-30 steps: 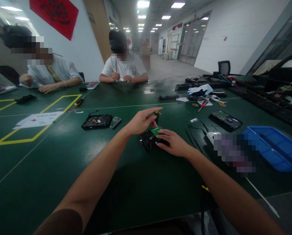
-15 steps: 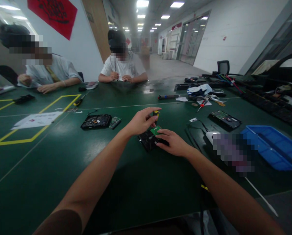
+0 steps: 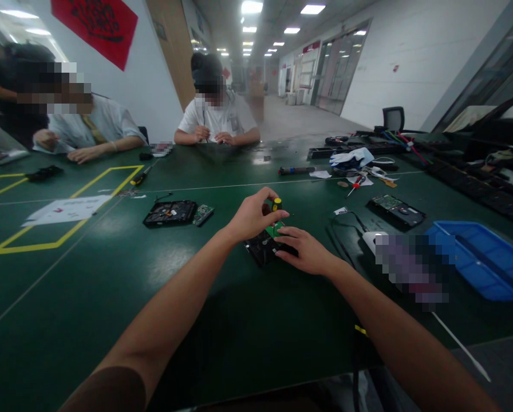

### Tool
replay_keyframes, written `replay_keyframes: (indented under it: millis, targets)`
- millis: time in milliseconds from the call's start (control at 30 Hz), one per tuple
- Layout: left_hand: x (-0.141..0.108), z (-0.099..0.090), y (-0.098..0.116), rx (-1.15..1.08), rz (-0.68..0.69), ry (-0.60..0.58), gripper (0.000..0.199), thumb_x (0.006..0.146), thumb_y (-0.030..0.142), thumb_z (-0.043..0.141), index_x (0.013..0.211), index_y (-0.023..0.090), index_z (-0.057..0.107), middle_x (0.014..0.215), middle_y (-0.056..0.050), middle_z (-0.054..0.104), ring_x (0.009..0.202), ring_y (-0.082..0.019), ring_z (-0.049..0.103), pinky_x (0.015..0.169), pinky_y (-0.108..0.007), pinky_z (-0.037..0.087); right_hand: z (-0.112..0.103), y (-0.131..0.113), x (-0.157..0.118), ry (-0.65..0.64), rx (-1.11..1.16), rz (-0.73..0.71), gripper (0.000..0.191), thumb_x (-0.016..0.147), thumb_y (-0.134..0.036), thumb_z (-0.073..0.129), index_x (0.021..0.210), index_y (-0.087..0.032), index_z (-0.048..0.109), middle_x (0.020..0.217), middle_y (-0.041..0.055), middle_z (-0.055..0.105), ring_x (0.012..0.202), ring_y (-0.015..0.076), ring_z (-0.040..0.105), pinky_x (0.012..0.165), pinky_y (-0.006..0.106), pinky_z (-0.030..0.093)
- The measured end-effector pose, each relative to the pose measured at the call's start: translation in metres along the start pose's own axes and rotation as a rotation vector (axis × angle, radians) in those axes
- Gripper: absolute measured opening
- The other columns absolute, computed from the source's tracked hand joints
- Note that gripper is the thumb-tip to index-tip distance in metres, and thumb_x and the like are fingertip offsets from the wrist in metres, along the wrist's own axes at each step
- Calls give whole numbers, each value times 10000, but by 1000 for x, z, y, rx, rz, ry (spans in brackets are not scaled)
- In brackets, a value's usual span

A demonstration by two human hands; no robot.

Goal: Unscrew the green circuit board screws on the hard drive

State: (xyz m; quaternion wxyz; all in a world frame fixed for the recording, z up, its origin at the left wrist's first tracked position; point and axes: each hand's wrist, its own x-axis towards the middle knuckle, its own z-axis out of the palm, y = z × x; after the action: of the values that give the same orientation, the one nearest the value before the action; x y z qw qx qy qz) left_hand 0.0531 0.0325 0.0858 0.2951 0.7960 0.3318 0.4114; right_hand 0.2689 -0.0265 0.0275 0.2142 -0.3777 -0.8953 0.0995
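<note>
My left hand [image 3: 256, 214] pinches the yellow-and-black handle of a screwdriver [image 3: 276, 204], held upright over a green circuit board [image 3: 275, 229]. This board sits on a black device that looks like a hard drive [image 3: 260, 247], lying on the table in front of me. From the right, my right hand [image 3: 303, 249] grips the drive, its fingers over the board's edge and the thumb lower down. Both hands cover part of the drive, and the screwdriver's tip is hard to make out.
To the left lie another opened black drive [image 3: 169, 213] and a loose circuit board [image 3: 203, 215]. A further drive [image 3: 396, 210], a blue tray [image 3: 480, 257] and a cable [image 3: 340, 246] are on the right. A red screwdriver [image 3: 358, 182] lies farther back. Two people sit across the green table [image 3: 110, 292].
My left fingers have shifted around the screwdriver handle, with the thumb now farther right and more of the yellow top showing. My right hand stays put. Someone in dark clothing appears at far left.
</note>
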Motion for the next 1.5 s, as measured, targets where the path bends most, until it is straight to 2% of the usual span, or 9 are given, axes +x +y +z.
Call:
replay_keyframes:
  millis: [133, 267, 367, 467, 567, 767, 967, 1200, 1500]
  targets:
    - [0, -2, -1, -100, 11, -70, 421, 926, 322, 694, 1300, 218, 532, 1006, -45, 702, 622, -109, 675, 584, -236, 553, 1, 1, 0, 3, 1, -2, 409, 990, -448, 609, 1319, -218, 688, 1448, 129, 612, 1362, 322, 553, 1153, 560, 437]
    - [1, -5, -2, -80, 4, -92, 429, 979, 343, 623, 1388, 231, 553, 812, -3, 678, 629, -130, 690, 616, -248, 576, 2, 2, 0, 1, -4, 1, 412, 991, -446, 608, 1316, -208, 690, 1448, 134, 611, 1368, 321, 549, 1158, 554, 435]
    - [2, -8, -4, -119, -24, -103, 449, 1028, 347, 532, 1455, 209, 506, 808, -17, 684, 673, -146, 718, 659, -270, 601, 1, 2, 0, -6, -10, -8, 421, 992, -444, 606, 1319, -191, 686, 1447, 143, 610, 1366, 320, 551, 1164, 549, 430]
    - [3, -11, -4, -130, -34, -81, 391, 1022, 343, 536, 1381, 189, 541, 852, -25, 684, 666, -140, 722, 636, -259, 595, 2, 3, 0, -3, -12, -14, 422, 990, -443, 609, 1316, -186, 686, 1440, 149, 613, 1356, 321, 559, 1160, 550, 434]
    - [3, -10, -2, -63, -40, 13, 284, 946, 372, 669, 1143, 180, 599, 868, -16, 683, 624, -124, 702, 564, -223, 545, 2, 3, 0, -1, -11, -14, 419, 992, -445, 605, 1319, -196, 685, 1440, 146, 613, 1354, 320, 560, 1154, 550, 440]
    - [2, -3, 3, 6, -74, 80, 405, 806, 426, 828, 978, 198, 541, 718, 31, 656, 560, -127, 663, 511, -208, 472, 0, 1, 0, -17, -17, 8, 434, 990, -462, 603, 1324, -196, 686, 1455, 144, 605, 1369, 332, 546, 1157, 554, 435]
    - [2, -1, -1, -163, -81, -6, 343, 855, 355, 779, 1067, 210, 551, 877, 10, 645, 581, -109, 671, 503, -205, 505, 0, 2, 0, -15, -20, -2, 434, 995, -457, 595, 1327, -192, 682, 1455, 141, 604, 1372, 321, 543, 1168, 547, 424]
    - [2, -6, 1, -199, -92, -81, 307, 933, 298, 690, 1215, 207, 609, 796, 12, 622, 556, -102, 653, 516, -206, 533, 3, 3, -1, 27, 6, -7, 406, 972, -442, 634, 1298, -210, 703, 1427, 144, 623, 1339, 326, 573, 1146, 559, 446]
    - [1, -7, 5, -350, -95, -123, 347, 970, 240, 639, 1301, 189, 548, 1064, -75, 672, 564, -74, 657, 534, -210, 566, 3, 3, -1, 29, 10, -17, 394, 977, -438, 630, 1296, -218, 700, 1420, 133, 628, 1340, 313, 574, 1151, 548, 443]
